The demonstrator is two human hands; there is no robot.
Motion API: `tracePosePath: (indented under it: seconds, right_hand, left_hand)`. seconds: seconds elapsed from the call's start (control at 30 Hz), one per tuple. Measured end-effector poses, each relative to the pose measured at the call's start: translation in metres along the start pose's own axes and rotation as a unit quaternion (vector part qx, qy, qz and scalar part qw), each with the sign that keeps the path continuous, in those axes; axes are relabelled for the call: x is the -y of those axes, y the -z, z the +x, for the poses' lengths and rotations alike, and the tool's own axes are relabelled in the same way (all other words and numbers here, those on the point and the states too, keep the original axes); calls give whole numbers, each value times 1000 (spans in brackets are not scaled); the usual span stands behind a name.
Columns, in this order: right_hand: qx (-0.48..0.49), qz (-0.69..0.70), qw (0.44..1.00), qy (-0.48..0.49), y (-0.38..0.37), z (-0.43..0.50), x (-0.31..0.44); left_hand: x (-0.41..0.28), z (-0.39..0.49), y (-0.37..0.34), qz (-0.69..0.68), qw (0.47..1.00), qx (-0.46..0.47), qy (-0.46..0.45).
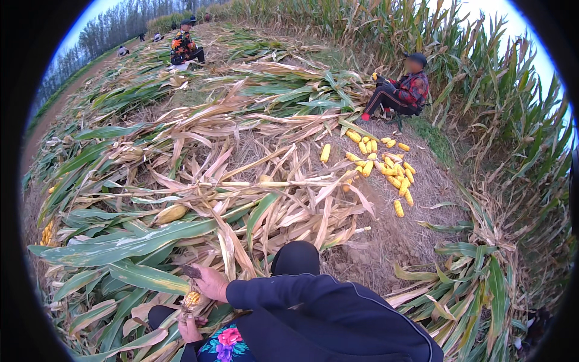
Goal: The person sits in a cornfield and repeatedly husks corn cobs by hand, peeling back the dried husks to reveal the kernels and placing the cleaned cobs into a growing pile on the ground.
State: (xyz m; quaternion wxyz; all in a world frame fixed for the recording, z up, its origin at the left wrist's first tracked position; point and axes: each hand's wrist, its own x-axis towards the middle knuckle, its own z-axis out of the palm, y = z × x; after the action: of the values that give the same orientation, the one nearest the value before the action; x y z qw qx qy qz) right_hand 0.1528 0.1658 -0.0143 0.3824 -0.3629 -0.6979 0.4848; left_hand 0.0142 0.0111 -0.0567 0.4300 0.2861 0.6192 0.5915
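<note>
A partly husked ear of corn [192,299] lies between my two hands, its yellow kernels showing in a gap in the husk. My left hand [189,329] grips the ear's lower end and pale husk, near my lap. Just above, my right hand [210,282] is closed on the husk at the other end. A dark brown piece [192,271] sticks out past its fingers; I cannot tell whether it is dried silk or a tool. A long green corn leaf [149,277] reaches up to the ear. Cut stalks lie around both hands.
An ear in its husk [170,214] rests on the dry stalks [289,190] ahead. Husked ears [389,171] lie on the ground to the right, more ears [47,234] at far left. One person [409,90] sits holding an ear; another [183,45] sits farther back. Standing corn [488,77] lines the right.
</note>
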Motion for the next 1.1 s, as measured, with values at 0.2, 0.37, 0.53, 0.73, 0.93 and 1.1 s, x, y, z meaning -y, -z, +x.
tracePosePath:
  seconds: [0.2, 0.37, 0.53, 0.73, 0.93, 1.1]
  right_hand:
    - [100, -106, 986, 84, 17, -8, 28]
    - [131, -197, 969, 70, 19, -6, 44]
    - [149, -257, 951, 82, 17, -6, 45]
    - [134, -291, 942, 100, 11, -8, 33]
    - [104, -380, 917, 67, 56, 18, -12]
    - [18, -470, 872, -139, 162, 38, -80]
  left_hand:
    - [9, 2, 3, 44, 999, -16, -26]
    - [18, 5, 11, 54, 998, 0, -11]
    - [22, 7, 13, 43, 999, -19, 10]
    - [24, 4, 11, 7, 999, -12, -33]
    - [5, -4, -8, -9, 998, -44, -50]
    - [-23, -13, -25, -16, 995, -68, -66]
